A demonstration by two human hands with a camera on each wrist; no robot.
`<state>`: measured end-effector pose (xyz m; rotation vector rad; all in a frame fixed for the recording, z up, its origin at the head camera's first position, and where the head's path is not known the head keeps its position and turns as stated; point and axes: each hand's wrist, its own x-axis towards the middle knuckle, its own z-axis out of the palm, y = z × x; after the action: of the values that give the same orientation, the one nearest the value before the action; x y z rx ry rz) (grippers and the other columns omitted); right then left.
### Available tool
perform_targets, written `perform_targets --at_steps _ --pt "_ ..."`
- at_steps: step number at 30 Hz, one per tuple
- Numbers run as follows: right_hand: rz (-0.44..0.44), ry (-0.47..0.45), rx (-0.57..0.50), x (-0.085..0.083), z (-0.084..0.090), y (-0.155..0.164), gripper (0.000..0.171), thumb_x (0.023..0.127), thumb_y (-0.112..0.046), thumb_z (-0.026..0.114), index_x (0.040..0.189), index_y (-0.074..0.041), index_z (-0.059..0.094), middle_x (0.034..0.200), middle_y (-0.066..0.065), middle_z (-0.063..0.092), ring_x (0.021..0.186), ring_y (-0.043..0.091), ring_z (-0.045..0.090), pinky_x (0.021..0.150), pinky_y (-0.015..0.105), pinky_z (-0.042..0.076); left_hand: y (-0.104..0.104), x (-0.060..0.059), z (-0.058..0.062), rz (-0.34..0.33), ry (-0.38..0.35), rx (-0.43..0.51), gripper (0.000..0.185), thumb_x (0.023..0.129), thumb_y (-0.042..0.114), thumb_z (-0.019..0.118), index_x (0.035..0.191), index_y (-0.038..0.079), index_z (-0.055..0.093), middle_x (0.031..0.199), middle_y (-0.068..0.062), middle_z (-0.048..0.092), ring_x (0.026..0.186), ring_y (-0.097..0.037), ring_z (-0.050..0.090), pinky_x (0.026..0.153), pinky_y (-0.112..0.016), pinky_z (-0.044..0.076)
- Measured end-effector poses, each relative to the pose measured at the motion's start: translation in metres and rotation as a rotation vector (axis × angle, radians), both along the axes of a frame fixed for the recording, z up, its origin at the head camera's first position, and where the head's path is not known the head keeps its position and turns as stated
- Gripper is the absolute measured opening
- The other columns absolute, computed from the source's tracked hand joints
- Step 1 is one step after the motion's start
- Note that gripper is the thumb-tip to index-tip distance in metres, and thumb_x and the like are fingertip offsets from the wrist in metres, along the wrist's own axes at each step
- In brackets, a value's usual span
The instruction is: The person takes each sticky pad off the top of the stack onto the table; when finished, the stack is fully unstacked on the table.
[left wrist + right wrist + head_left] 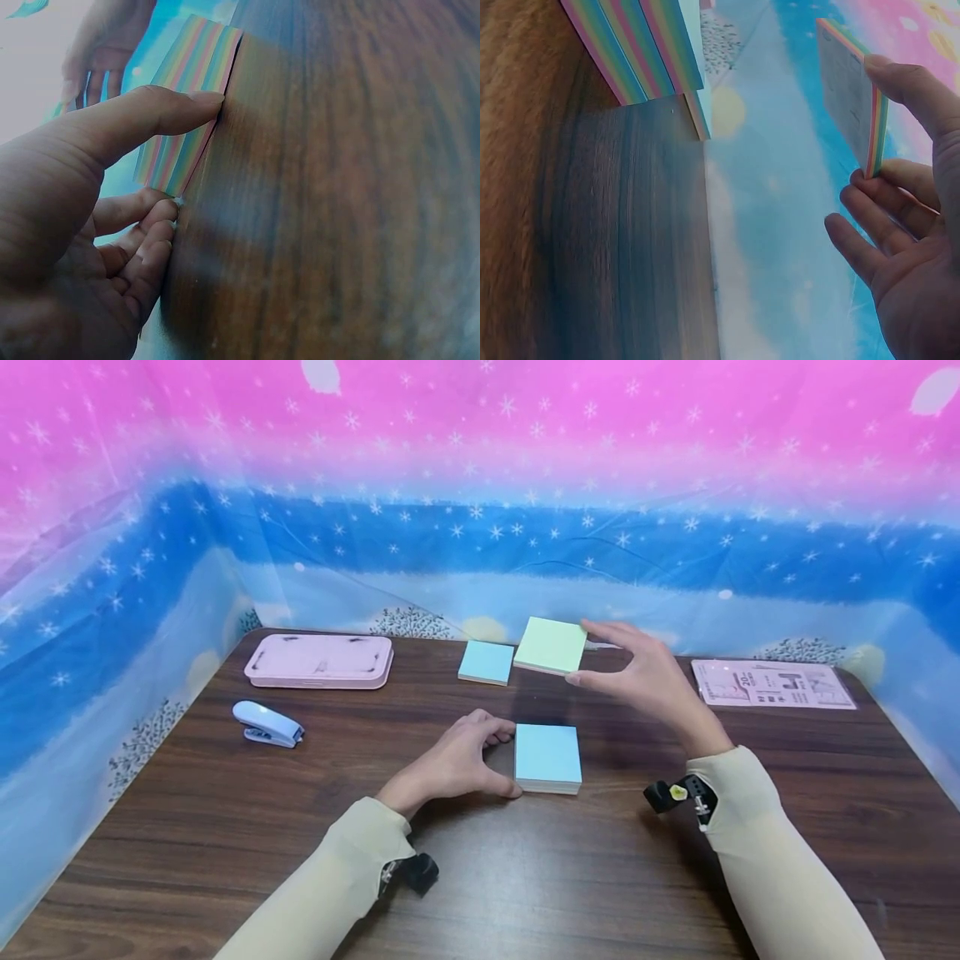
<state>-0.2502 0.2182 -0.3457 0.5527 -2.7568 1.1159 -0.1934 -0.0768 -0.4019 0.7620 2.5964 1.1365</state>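
My right hand pinches a thin sticky note pad with a pale green top, lifted above the table. Its grey underside and striped edge show in the right wrist view, with thumb on one edge and fingers on the opposite one. My left hand holds the left side of a thick stack of sticky note pads, thumb at the near corner and curled fingers at the far one. That stack has a light blue top and rainbow-striped sides, and sits on the table. A thinner blue sticky note pad lies behind it.
A pink pencil case lies at the back left of the wooden table, with a pale blue stapler in front of it. Toward the back right lies a flat pink printed packet. Patterned cloth hangs behind the table.
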Motion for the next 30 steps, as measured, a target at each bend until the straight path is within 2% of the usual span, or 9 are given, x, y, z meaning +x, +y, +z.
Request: perform_targets --at_steps 5,12,17,30 --pt "-0.028 -0.015 -0.005 -0.008 -0.003 -0.003 0.084 0.085 -0.059 0.084 0.158 -0.032 0.053 0.164 0.005 0.046 0.153 0.033 0.035 0.117 0.07 0.027 -0.001 -0.001 0.0 -0.004 0.0 0.002 0.081 0.075 0.028 0.094 0.144 0.002 0.062 0.123 -0.006 0.058 0.115 -0.022 0.055 0.099 -0.037 0.047" --pt "-0.06 -0.024 -0.028 -0.021 -0.008 -0.001 0.086 0.084 -0.057 0.086 0.157 -0.024 0.055 0.16 0.008 0.05 0.152 0.034 0.037 0.118 0.064 0.029 0.001 -0.001 -0.001 -0.002 0.003 -0.002 0.081 0.074 0.028 0.095 0.143 0.002 0.063 0.121 -0.005 0.058 0.113 -0.021 0.055 0.099 -0.037 0.047" --pt "-0.06 -0.023 -0.033 -0.028 -0.012 -0.001 0.087 0.084 -0.054 0.088 0.157 -0.019 0.056 0.156 0.01 0.054 0.151 0.035 0.037 0.119 0.062 0.029 0.002 -0.002 -0.002 -0.006 0.006 -0.002 0.081 0.074 0.029 0.095 0.143 0.002 0.063 0.122 -0.005 0.058 0.114 -0.021 0.055 0.099 -0.037 0.047" --pt "-0.043 -0.104 0.0 -0.038 -0.032 0.001 0.09 0.087 -0.056 0.084 0.16 -0.015 0.05 0.161 0.014 0.047 0.152 0.039 0.034 0.117 0.064 0.032 0.001 0.0 0.0 0.006 -0.011 -0.013 0.082 0.074 0.028 0.095 0.145 0.003 0.061 0.123 -0.005 0.058 0.115 -0.02 0.055 0.101 -0.037 0.047"
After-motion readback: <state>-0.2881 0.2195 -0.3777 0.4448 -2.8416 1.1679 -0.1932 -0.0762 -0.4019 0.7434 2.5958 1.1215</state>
